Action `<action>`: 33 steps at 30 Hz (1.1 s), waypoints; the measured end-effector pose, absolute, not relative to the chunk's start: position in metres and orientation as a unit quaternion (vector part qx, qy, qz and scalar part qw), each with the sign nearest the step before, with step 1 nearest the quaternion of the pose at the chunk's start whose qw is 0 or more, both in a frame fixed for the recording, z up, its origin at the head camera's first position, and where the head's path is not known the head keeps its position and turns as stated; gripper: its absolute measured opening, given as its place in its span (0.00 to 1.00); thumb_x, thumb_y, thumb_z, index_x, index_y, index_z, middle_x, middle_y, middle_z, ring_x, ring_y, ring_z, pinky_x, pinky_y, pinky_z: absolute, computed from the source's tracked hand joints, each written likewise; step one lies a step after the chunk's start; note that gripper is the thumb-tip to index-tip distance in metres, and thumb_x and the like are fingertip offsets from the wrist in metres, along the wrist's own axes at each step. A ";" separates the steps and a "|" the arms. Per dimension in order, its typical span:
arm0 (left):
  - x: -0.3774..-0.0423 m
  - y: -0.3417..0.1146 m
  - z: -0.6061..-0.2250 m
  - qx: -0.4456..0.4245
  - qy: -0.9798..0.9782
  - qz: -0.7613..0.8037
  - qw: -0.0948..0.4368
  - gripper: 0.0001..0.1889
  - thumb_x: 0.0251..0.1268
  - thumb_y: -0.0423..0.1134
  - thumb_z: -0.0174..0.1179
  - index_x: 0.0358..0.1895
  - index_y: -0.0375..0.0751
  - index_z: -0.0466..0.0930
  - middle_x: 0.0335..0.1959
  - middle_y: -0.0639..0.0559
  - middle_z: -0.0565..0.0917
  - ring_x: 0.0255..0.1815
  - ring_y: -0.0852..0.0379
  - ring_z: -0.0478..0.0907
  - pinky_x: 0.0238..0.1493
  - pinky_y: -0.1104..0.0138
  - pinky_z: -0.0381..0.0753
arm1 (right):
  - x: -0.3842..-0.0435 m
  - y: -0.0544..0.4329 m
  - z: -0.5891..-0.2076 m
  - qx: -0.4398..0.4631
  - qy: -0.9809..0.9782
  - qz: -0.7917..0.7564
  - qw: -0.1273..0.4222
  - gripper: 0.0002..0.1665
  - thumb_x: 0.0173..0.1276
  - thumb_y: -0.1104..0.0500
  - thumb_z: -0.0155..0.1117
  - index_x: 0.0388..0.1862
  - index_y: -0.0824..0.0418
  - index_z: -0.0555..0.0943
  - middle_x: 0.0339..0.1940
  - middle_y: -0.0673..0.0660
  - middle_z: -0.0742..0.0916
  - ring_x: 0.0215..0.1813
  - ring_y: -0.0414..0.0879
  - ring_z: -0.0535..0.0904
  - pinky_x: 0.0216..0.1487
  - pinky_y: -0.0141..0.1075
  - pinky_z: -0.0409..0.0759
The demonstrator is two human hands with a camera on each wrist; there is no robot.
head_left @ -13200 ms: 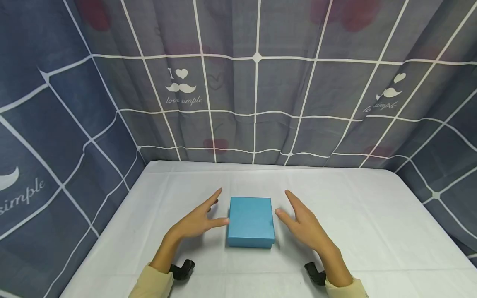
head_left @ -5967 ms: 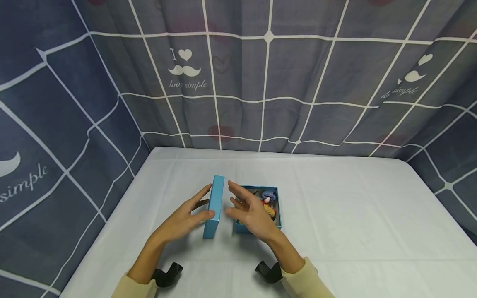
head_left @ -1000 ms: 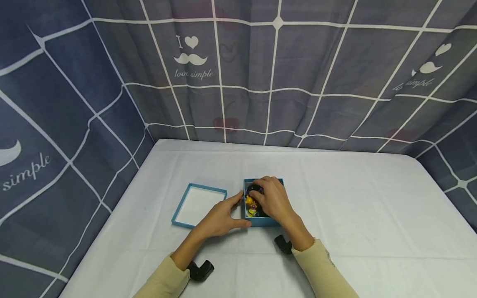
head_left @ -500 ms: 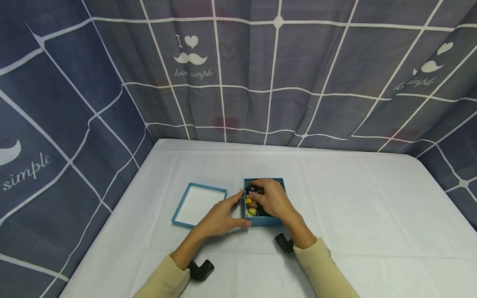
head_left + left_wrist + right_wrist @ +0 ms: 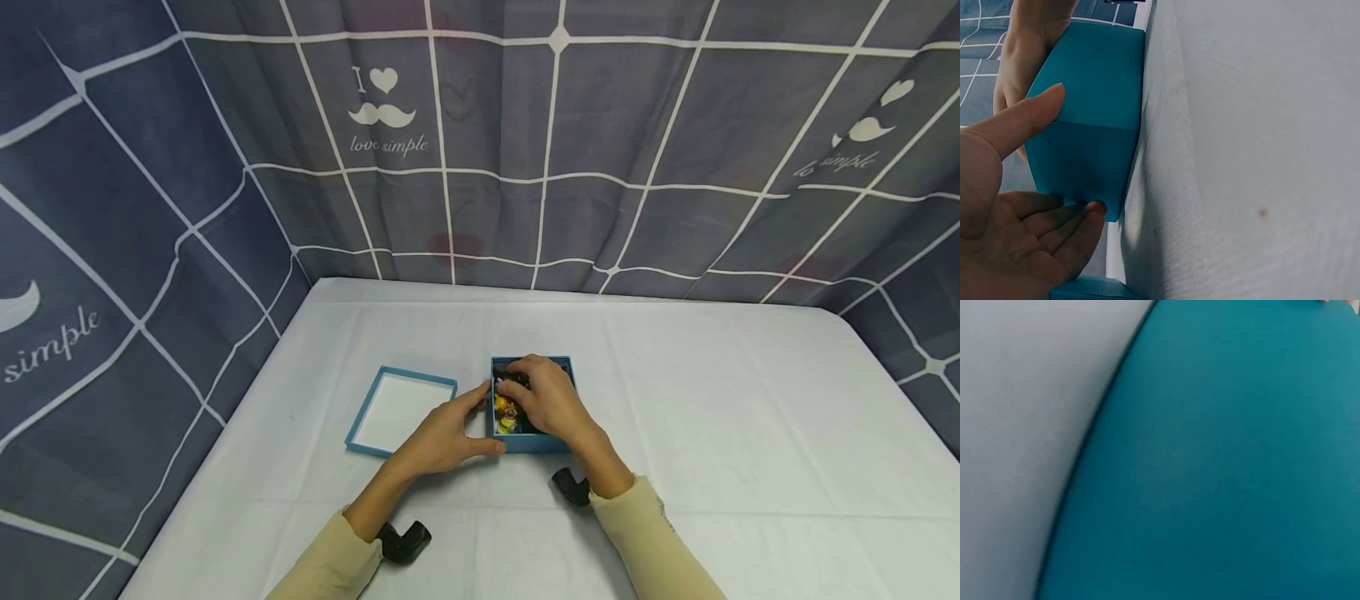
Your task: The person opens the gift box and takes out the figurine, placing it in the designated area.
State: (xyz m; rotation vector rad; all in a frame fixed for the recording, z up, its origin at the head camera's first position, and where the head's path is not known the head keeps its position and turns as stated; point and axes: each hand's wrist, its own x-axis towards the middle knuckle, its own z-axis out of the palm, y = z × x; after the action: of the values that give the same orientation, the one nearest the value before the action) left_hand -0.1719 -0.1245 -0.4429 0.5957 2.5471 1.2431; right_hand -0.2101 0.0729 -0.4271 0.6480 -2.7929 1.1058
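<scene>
A small blue box (image 5: 534, 445) stands uncovered on the white table, with toy figures inside. A yellow toy figure (image 5: 507, 419) shows at its left side. My left hand (image 5: 441, 435) spans the near-left corner, its thumb along the near wall and fingertips against the left wall, as the left wrist view shows. My right hand (image 5: 553, 402) reaches into the box from the right, thumb and fingers bent around a dark toy figure (image 5: 519, 379). That hand covers much of the contents. The box's teal wall (image 5: 1210, 456) fills most of the right wrist view.
The blue lid (image 5: 403, 412) lies upturned left of the box, white inside up, partly behind my left hand. The white-covered table (image 5: 712, 400) extends around it. Grey-blue checked curtains (image 5: 622, 108) hang behind and at both sides.
Much earlier the lid covered the box; it was then lifted off and laid at the left. Over the last second my right hand shifts the dark toy figure slightly inside the box; my left hand stays put.
</scene>
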 end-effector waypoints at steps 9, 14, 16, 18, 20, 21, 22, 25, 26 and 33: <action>-0.172 -0.125 -0.443 0.201 0.876 0.421 0.122 0.51 0.57 0.54 0.72 0.78 0.38 0.53 0.74 0.42 0.62 0.72 0.45 0.63 0.68 0.50 0.65 | -0.210 0.075 -0.427 0.226 -0.904 0.361 0.026 0.22 0.71 0.56 0.65 0.58 0.69 0.81 0.56 0.63 0.84 0.59 0.59 0.78 0.60 0.53 0.75; -0.172 -0.125 -0.443 0.198 0.877 0.422 0.120 0.51 0.57 0.53 0.72 0.77 0.37 0.54 0.74 0.41 0.63 0.72 0.45 0.63 0.68 0.50 0.65 | -0.210 0.075 -0.426 0.217 -0.905 0.365 0.018 0.25 0.67 0.59 0.69 0.60 0.70 0.79 0.58 0.65 0.82 0.59 0.59 0.78 0.59 0.52 0.76; -0.172 -0.124 -0.443 0.197 0.876 0.424 0.121 0.51 0.57 0.53 0.72 0.78 0.37 0.54 0.74 0.41 0.63 0.72 0.45 0.62 0.68 0.50 0.65 | -0.210 0.075 -0.427 0.214 -0.905 0.366 0.020 0.25 0.66 0.61 0.70 0.60 0.70 0.79 0.57 0.65 0.82 0.58 0.58 0.78 0.58 0.51 0.77; -0.172 -0.124 -0.443 0.197 0.875 0.425 0.122 0.51 0.57 0.53 0.72 0.78 0.38 0.54 0.74 0.41 0.63 0.72 0.45 0.62 0.69 0.50 0.65 | -0.211 0.074 -0.427 0.212 -0.907 0.364 0.023 0.24 0.66 0.62 0.69 0.60 0.70 0.80 0.57 0.65 0.83 0.56 0.58 0.79 0.57 0.51 0.78; -0.173 -0.124 -0.442 0.197 0.875 0.426 0.123 0.51 0.57 0.53 0.72 0.78 0.38 0.54 0.74 0.41 0.63 0.72 0.46 0.62 0.69 0.50 0.64 | -0.211 0.074 -0.427 0.212 -0.909 0.358 0.028 0.23 0.67 0.63 0.69 0.59 0.70 0.80 0.56 0.64 0.83 0.55 0.57 0.79 0.56 0.50 0.78; -0.173 -0.124 -0.442 0.197 0.875 0.426 0.123 0.51 0.57 0.54 0.72 0.78 0.38 0.54 0.74 0.42 0.62 0.72 0.46 0.62 0.69 0.50 0.64 | -0.211 0.074 -0.428 0.213 -0.911 0.353 0.031 0.22 0.67 0.63 0.68 0.59 0.70 0.80 0.55 0.64 0.83 0.55 0.57 0.79 0.56 0.50 0.78; -0.173 -0.124 -0.442 0.197 0.874 0.426 0.123 0.51 0.57 0.54 0.72 0.78 0.38 0.54 0.74 0.42 0.63 0.72 0.46 0.62 0.69 0.50 0.64 | -0.211 0.073 -0.428 0.215 -0.912 0.348 0.033 0.22 0.67 0.63 0.68 0.58 0.70 0.80 0.55 0.63 0.84 0.55 0.57 0.79 0.56 0.51 0.78; -0.173 -0.124 -0.442 0.198 0.874 0.427 0.123 0.51 0.57 0.54 0.72 0.78 0.38 0.54 0.74 0.42 0.63 0.72 0.46 0.62 0.68 0.50 0.65 | -0.212 0.073 -0.429 0.220 -0.915 0.337 0.038 0.21 0.68 0.62 0.68 0.58 0.69 0.81 0.54 0.62 0.84 0.55 0.57 0.79 0.56 0.51 0.77; -0.173 -0.124 -0.442 0.199 0.873 0.427 0.123 0.51 0.57 0.54 0.72 0.78 0.38 0.54 0.74 0.42 0.63 0.72 0.46 0.63 0.68 0.50 0.65 | -0.212 0.073 -0.429 0.220 -0.915 0.335 0.039 0.21 0.68 0.62 0.68 0.57 0.69 0.81 0.54 0.62 0.84 0.55 0.57 0.79 0.57 0.51 0.77; -0.173 -0.124 -0.442 0.202 0.872 0.428 0.122 0.51 0.57 0.54 0.72 0.78 0.38 0.54 0.74 0.42 0.63 0.72 0.46 0.63 0.68 0.50 0.65 | -0.210 0.074 -0.427 0.213 -0.911 0.350 0.052 0.19 0.67 0.59 0.69 0.54 0.68 0.84 0.53 0.62 0.85 0.57 0.58 0.79 0.59 0.52 0.76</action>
State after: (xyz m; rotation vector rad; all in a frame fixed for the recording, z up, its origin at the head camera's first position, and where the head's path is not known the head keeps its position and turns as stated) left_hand -0.1728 -0.1245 -0.4423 0.5907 2.5449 1.2495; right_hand -0.2101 0.0741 -0.4275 0.6491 -2.7711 1.0638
